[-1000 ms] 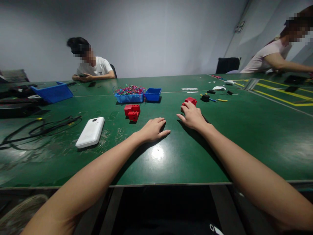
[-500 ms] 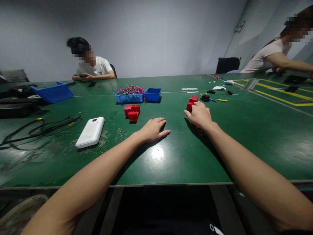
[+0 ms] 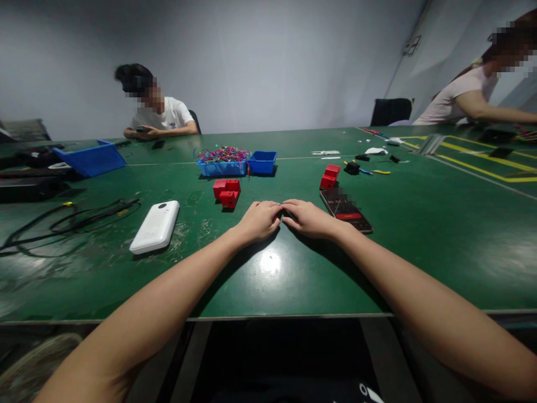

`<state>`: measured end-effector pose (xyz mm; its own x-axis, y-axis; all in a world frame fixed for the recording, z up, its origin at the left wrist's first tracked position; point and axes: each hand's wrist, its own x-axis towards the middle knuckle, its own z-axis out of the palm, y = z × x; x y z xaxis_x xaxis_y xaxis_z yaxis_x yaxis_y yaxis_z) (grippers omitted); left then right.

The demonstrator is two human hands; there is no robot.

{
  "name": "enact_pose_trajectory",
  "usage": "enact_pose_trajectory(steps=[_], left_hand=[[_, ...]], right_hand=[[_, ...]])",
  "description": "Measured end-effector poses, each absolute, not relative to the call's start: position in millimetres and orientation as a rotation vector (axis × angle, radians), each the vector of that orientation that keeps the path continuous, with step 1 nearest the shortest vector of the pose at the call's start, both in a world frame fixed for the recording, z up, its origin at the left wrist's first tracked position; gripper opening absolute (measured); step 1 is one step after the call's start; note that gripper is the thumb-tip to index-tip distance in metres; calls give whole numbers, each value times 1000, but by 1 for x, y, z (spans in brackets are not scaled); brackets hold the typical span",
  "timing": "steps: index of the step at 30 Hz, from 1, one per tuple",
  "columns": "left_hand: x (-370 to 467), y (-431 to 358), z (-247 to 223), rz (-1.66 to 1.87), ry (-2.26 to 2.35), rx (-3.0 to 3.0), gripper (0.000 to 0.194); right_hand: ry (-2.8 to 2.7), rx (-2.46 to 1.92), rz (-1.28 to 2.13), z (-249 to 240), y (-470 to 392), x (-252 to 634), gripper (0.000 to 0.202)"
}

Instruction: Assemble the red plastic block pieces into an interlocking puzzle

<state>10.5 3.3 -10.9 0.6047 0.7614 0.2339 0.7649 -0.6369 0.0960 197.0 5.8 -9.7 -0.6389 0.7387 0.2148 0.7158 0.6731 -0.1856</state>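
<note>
Left hand: left hand is palm down on the green table, fingers loosely half-curled, and nothing shows in its grip. Can't see underneath though.
Right hand: pretty much a mirror image. The right hand is lightly bent, not gripping anything I can see, fingertips meeting the left's at the middle.
Phone: sits at 3 o'clock from where the fingertips meet. The phone lies flat with its screen lit and timer-style digits up; can't tell if the right wrist touches it.
Red blocks: one red block at 2 o'clock, just past the phone's far end, the other red block around 10. Neither is being touched.
Wire tray: around 11 o'clock, blue tray heaped with coloured wires, well out from the fingers.
Done so far: I'd say phone and blocks are all parked on the tabletop, hands off.
Left to do: honestly can't tell; looks like a pause to me, nothing half-handled in sight.
</note>
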Motion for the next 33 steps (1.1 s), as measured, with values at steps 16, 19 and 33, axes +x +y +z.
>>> enact_pose_trajectory(steps=[16,19,33], left_hand=[[-64,47,11,-620,-2004,-2064,69],[-77,53,9,-594,-2052,-2130,74],[-90,65,0,-520,-1991,-2384,80]], right_hand=[[-2670,-1187,162,-1,5,206,46],[-2671,-1189,162,0,5,206,47],[-2681,-1213,174,1,3,204,48]])
